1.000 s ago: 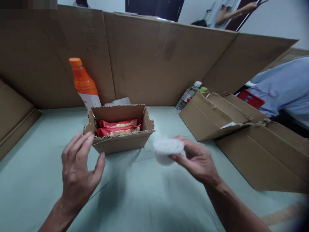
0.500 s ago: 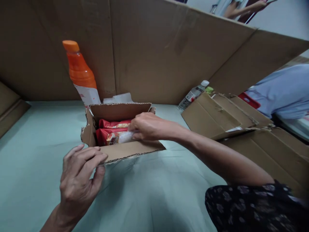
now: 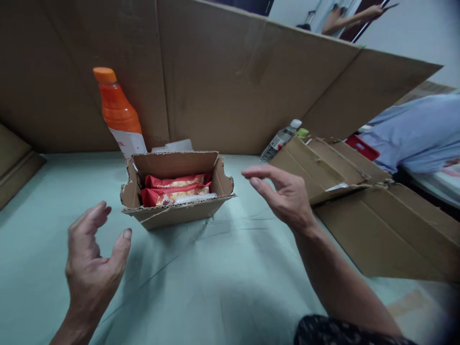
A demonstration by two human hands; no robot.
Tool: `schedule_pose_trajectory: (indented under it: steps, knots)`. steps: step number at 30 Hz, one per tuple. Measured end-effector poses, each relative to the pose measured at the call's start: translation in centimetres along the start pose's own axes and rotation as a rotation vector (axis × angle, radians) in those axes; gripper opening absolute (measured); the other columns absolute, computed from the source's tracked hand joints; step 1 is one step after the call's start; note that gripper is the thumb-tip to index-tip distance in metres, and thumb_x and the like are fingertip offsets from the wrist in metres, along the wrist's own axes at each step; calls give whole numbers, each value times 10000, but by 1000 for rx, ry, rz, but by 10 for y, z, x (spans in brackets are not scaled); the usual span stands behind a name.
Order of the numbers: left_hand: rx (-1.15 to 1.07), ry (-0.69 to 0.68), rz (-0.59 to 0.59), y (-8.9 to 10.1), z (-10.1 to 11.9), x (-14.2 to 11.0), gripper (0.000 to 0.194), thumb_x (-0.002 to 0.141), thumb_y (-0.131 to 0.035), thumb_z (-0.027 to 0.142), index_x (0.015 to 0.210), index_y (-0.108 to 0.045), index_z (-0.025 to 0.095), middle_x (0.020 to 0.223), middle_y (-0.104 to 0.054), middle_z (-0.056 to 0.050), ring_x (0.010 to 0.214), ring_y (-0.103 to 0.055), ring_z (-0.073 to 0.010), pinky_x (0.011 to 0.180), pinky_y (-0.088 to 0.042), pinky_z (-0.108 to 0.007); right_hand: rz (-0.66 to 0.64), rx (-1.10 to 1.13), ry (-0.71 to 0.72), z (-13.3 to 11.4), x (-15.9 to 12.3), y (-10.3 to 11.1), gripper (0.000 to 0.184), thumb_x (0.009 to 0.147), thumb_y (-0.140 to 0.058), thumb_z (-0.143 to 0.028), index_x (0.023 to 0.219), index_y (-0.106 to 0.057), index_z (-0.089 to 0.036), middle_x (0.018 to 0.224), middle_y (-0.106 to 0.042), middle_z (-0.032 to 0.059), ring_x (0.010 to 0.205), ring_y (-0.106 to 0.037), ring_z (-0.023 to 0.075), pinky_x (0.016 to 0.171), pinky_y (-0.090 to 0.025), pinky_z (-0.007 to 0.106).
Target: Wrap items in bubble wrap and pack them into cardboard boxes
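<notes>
A small open cardboard box (image 3: pixel 179 218) stands on the pale green cloth, its edges torn and ragged. Inside lie two red snack packets (image 3: pixel 154 197), one behind the other. Along the box's near wall is a whitish, translucent plastic item (image 3: pixel 196 198), partly hidden by that wall. My left hand (image 3: pixel 95 251) is apart from the box at its near left, thumb and fingers spread around nothing. To the right of the box hovers my right hand (image 3: pixel 282 194), also holding nothing, with a gap between thumb and forefinger.
Behind the box, an orange drink bottle (image 3: pixel 120 115) stands by a tall cardboard wall (image 3: pixel 223 72), near some whitish plastic (image 3: pixel 178 145). A clear bottle (image 3: pixel 278 142) leans at the right beside a larger cardboard box (image 3: pixel 381 230). Another person's arm (image 3: pixel 354 19) shows at the top right.
My right hand has come out of the box and moved right, leaving the plastic item inside. My left hand has let go of the near flap and drawn back left; that flap now stands higher.
</notes>
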State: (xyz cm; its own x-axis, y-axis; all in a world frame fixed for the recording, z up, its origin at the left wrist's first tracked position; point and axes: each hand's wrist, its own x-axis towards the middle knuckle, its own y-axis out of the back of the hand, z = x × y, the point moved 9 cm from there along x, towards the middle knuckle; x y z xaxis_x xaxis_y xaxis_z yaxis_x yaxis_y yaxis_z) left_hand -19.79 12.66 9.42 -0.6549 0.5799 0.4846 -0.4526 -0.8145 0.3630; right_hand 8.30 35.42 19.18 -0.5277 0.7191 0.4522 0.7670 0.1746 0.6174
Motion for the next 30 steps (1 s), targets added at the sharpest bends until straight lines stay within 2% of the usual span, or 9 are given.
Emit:
schedule_pose_trajectory:
  steps: [3,5,8,11,15,18,23,27,30]
  knots:
    - [-166,176,-123,-27,-36,-2,747,804,-755,381,1482,-456,282,1476,-529,-100,1290,-570,-285,1144,-443,-500,-100,70,-164,45,-41,-36,372,884,-667,-367,1223,-671,-214,1167,-732,88,1012,-681,219,876,-551,384]
    - [-263,267,-197,-48,-50,-2,717,777,-761,407,1422,-489,253,1427,-553,-109,1271,-578,-279,1121,-469,-488,-243,118,-188,55,-53,-80,591,807,-722,-340,1354,-580,-168,1269,-686,139,1072,-665,247,865,-553,388]
    - [-297,339,-192,-66,-51,-2,655,744,-770,421,1318,-528,217,1295,-606,-105,1181,-612,-264,1063,-512,-481,-263,144,-211,56,-52,-109,575,818,-656,-271,1368,-544,-152,1247,-686,143,1060,-656,245,863,-541,384]
    - [-325,295,-189,-77,-25,-9,597,754,-762,405,1271,-530,220,1258,-617,-92,1162,-620,-241,1061,-516,-452,-161,129,-231,57,-59,-89,437,844,-602,-267,1271,-584,-177,1170,-705,111,932,-658,217,821,-540,369]
    - [-413,310,-321,-89,0,-41,548,801,-731,408,1278,-530,230,1320,-604,-108,1154,-645,-233,1021,-546,-409,9,48,-279,63,-99,-43,324,873,-609,-321,1167,-602,-184,1096,-693,96,818,-642,201,767,-550,366]
    - [-381,407,-290,-64,-14,-64,544,776,-758,432,1243,-566,230,1275,-633,-108,1110,-667,-251,991,-559,-419,32,56,-220,44,-125,-46,377,876,-620,-292,1242,-584,-207,1126,-674,103,919,-643,229,777,-565,365]
    - [-253,532,-76,12,-53,-85,635,734,-807,439,1298,-574,265,1265,-647,-80,1160,-640,-276,1122,-453,-500,-164,175,-45,3,-137,-95,517,891,-603,-228,1401,-518,-214,1237,-680,118,1042,-651,245,888,-560,389]
    - [-120,612,-17,50,-67,-103,665,704,-818,508,1275,-598,249,1176,-676,-75,1078,-656,-280,1107,-462,-533,-235,171,3,10,-138,-102,517,915,-635,-305,1411,-523,-212,1340,-659,133,1186,-634,285,1045,-490,467]
    - [-44,534,-57,66,-73,-105,587,756,-791,494,1254,-604,245,1077,-691,-53,958,-670,-240,1006,-543,-470,-280,178,-35,21,-137,-110,713,861,-730,-453,1476,-459,-216,1514,-526,150,1399,-493,337,1161,-401,511]
